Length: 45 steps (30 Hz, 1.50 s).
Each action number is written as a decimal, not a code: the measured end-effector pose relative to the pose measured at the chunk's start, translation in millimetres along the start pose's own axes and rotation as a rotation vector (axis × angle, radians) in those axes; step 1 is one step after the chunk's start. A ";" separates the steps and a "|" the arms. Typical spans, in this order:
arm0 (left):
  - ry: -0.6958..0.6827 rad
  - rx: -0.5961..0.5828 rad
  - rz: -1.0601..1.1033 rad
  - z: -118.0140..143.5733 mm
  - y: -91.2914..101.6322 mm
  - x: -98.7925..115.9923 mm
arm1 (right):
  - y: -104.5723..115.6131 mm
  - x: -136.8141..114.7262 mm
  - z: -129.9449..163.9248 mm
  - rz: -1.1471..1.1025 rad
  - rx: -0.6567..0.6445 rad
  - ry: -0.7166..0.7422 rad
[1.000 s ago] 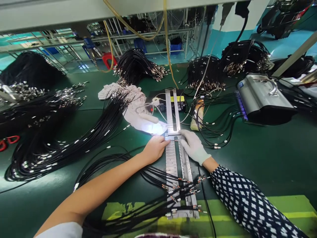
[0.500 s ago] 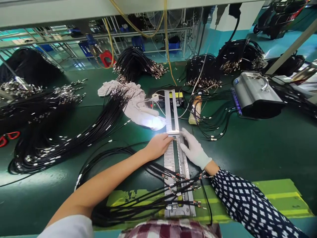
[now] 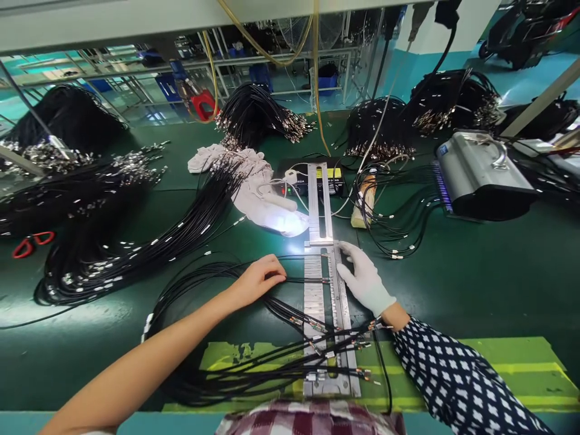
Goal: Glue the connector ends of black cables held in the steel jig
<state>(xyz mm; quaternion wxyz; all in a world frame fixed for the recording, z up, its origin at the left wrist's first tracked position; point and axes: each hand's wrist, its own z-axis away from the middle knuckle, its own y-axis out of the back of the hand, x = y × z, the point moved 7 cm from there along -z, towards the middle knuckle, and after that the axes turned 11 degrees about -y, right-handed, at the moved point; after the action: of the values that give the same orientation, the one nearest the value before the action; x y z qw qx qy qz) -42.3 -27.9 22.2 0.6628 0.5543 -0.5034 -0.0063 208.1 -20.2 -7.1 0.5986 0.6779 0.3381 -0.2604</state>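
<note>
Head camera: the bare left hand (image 3: 258,281) pinches a thin black cable (image 3: 299,280) between its fingers, the cable running right across the slotted metal jig (image 3: 313,296) that lies lengthwise on the green bench (image 3: 475,284). The gloved right hand (image 3: 365,281) lies flat, fingers spread, on the jig's right rail, grasping nothing. More black cables with metal ends cross the jig's near end (image 3: 335,350). A lit white glove (image 3: 272,211) lies just left of the jig's far part; a grey metal box (image 3: 480,175) sits well to the right, and red scissors (image 3: 28,244) far left
</note>
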 end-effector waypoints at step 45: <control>-0.327 0.161 -0.390 -48.5 -9.3 16.4 | 4.3 -11.5 0.0 0.022 -0.003 0.010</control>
<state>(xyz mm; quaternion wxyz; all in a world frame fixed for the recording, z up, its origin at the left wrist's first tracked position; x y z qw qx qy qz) 3.6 -5.4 32.0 0.5126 0.6835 -0.4862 -0.1834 204.1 -22.1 4.3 0.6007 0.6820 0.3341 -0.2496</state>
